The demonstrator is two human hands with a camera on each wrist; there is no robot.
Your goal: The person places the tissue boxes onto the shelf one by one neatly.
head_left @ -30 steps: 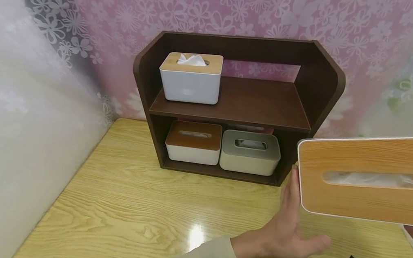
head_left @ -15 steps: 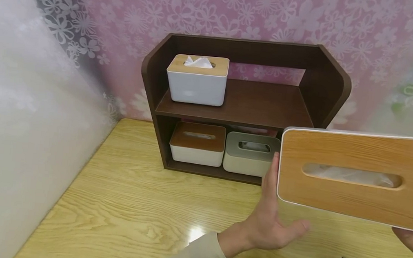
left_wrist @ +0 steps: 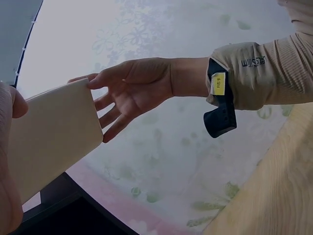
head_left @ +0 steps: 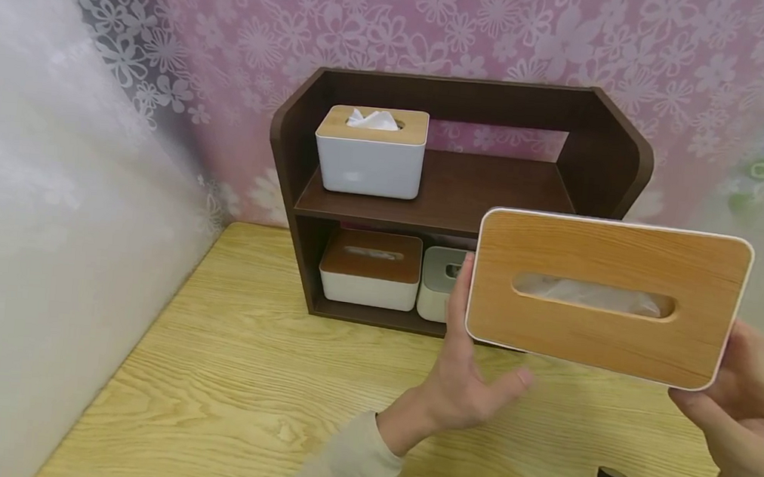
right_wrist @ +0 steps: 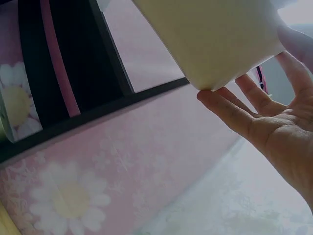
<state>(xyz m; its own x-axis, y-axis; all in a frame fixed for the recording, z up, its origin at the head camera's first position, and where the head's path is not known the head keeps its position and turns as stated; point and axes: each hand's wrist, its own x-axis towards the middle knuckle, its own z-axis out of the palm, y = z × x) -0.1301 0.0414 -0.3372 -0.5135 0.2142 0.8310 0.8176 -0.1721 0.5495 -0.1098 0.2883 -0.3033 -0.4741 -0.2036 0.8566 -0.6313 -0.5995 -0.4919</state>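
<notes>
A tissue box (head_left: 592,336) with a wood-look lid and white rim is held up in front of the shelf, its slotted lid facing the head camera. My left hand (head_left: 454,381) lies against the box's left end, fingers straight and thumb off to the side. At the opposite end my right hand (head_left: 748,422) grips the lower corner, thumb in front and fingers along the end. The right wrist view shows spread fingers of the right hand (right_wrist: 274,120) touching the pale side of the tissue box (right_wrist: 220,39). Part of each hand is hidden behind the box.
A dark brown two-tier shelf (head_left: 496,184) stands against the flowered wall. A white tissue box (head_left: 371,165) sits at its upper left. Below are a brown-lidded box (head_left: 367,286) and a grey-lidded box (head_left: 433,296), partly covered by the held one. The wooden table (head_left: 220,376) extends forward.
Both hands have carried the tissue box leftward and slightly up, in front of the shelf's right side. It now covers much of the grey-lidded box. The head view has shifted a little.
</notes>
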